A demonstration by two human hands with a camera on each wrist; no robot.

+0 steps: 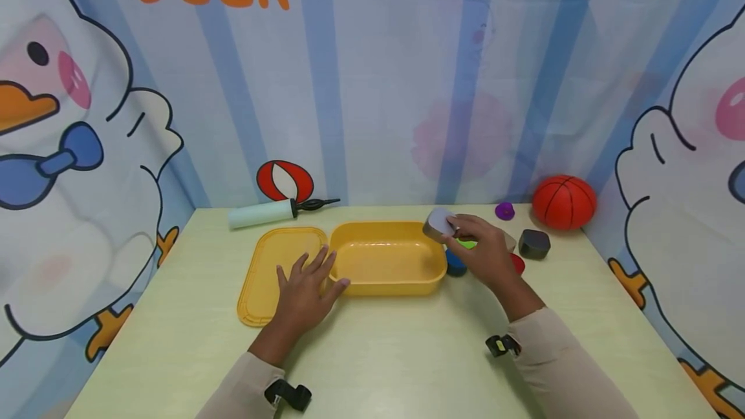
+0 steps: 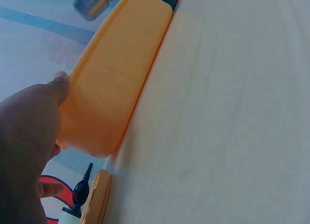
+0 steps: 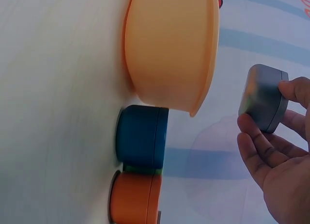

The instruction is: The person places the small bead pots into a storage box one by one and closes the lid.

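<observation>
While the right hand (image 1: 484, 252) pinches a grey box (image 1: 439, 224) between thumb and fingers, above the worktop (image 1: 396, 354) near the back right corner of the tub (image 1: 384, 289), the left hand (image 1: 305, 296) rests, fingers apart, at the tub's left edge. Beside it lies the lid (image 1: 260, 277); a ball (image 1: 564, 203) sits near the worktop's back right corner.

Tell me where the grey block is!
In the head view, the grey block is in the right hand, near the right end of the yellow tub.
</observation>
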